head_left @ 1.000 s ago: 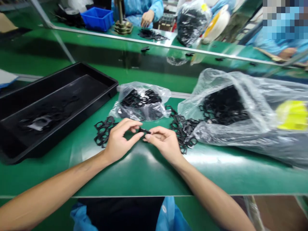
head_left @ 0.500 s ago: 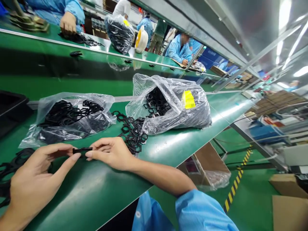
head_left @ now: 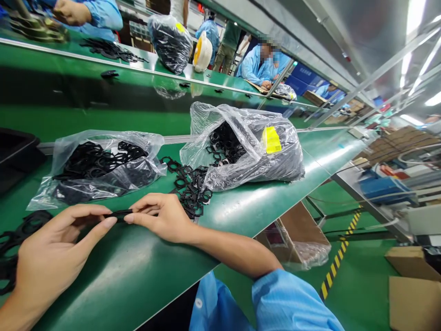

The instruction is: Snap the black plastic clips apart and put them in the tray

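My left hand and my right hand pinch the two ends of one small black plastic part just above the green bench. Both hands are closed on it with thumb and fingertips. A loose heap of black ring-shaped parts lies right behind my right hand. More black parts lie at the left edge, partly under my left hand.
Two clear bags of black parts stand behind my hands, a small one and a big one with a yellow label. A black tray's corner shows at far left. Other people in blue coats work across the belt. The bench edge drops off at right.
The view swung from the black tray to the right along the line. My hands have kept hold of the same black part, almost unmoved in the last half second.
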